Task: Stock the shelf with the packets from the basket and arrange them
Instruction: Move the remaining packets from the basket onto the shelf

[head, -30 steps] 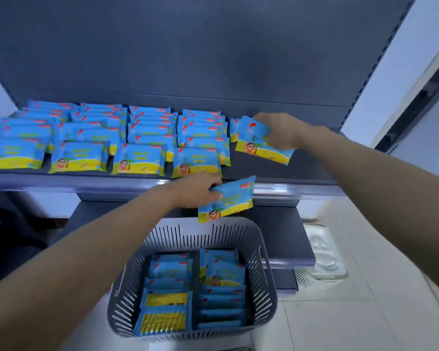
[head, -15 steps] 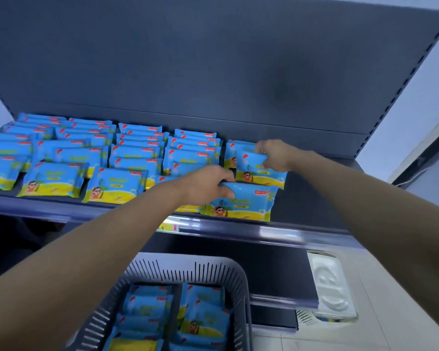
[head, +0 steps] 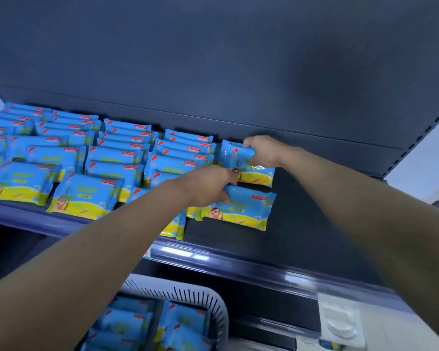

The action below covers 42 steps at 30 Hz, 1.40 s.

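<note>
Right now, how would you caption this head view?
Left hand holds the front packet, right hand the rear packet, on the shelf above the basket.

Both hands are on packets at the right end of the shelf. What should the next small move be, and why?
Probably the left hand should nudge its front packet back against the rear packet that the right hand grips. A dark strip of shelf shows between the two, while the neighbouring columns lie overlapped without gaps.
</note>
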### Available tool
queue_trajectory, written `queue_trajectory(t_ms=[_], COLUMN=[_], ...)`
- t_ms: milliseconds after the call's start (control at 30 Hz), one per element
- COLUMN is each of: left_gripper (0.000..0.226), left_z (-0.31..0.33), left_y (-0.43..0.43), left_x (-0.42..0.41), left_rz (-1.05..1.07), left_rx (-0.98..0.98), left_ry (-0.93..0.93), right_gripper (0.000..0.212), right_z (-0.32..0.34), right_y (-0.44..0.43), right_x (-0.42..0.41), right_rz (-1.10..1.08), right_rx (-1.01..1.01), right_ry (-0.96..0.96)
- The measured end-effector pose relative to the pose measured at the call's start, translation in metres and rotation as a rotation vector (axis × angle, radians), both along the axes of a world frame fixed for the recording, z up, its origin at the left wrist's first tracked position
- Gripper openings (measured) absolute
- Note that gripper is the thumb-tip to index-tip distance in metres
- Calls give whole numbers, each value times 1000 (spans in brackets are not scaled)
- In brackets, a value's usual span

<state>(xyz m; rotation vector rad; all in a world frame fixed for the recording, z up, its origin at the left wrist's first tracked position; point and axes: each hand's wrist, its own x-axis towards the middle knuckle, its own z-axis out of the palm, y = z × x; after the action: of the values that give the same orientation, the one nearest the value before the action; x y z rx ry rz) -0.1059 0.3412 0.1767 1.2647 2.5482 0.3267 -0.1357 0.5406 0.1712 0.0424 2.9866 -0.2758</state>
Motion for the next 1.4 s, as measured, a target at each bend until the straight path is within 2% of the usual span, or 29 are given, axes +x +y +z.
queue_trajectory(t_ms=[133, 267, 367, 533, 733, 933, 1033, 1267, 1400], left_gripper=[25, 35, 40, 38, 48, 43, 39, 49, 52], left_z=[-8, -19, -25, -28, -31, -4, 21, 79, 98], left_y=[9, 20, 26, 39, 41, 14, -9, -83, -124], left_x=[-13, -25, -33, -39, -27, -9, 4, 46, 72], left_rz=[24, 49, 61, 95, 119, 117, 76, 61, 34], left_rx=[5, 3, -23, -53, -49, 264, 378, 604, 694], left_ry=[70, 146, 168, 250, 441, 614, 738, 928, 971], right_gripper=[30, 38, 33, 32, 36, 46, 47, 50, 47], right_z=[1, 2, 2, 10, 22, 45, 63, 103, 113], right_y=[2, 12, 21, 28, 13, -23, -51, -124, -162], right_x=[-11, -9, -3, 13, 39, 68, 85, 130, 157], right_rz=[42, 32, -10, -60, -55, -28, -52, -57, -60], right_rx=[28, -30, -116, -144, -36, 227, 294, 347, 330], right_ry=[16, 26, 68, 185, 308, 474, 583, 809, 922])
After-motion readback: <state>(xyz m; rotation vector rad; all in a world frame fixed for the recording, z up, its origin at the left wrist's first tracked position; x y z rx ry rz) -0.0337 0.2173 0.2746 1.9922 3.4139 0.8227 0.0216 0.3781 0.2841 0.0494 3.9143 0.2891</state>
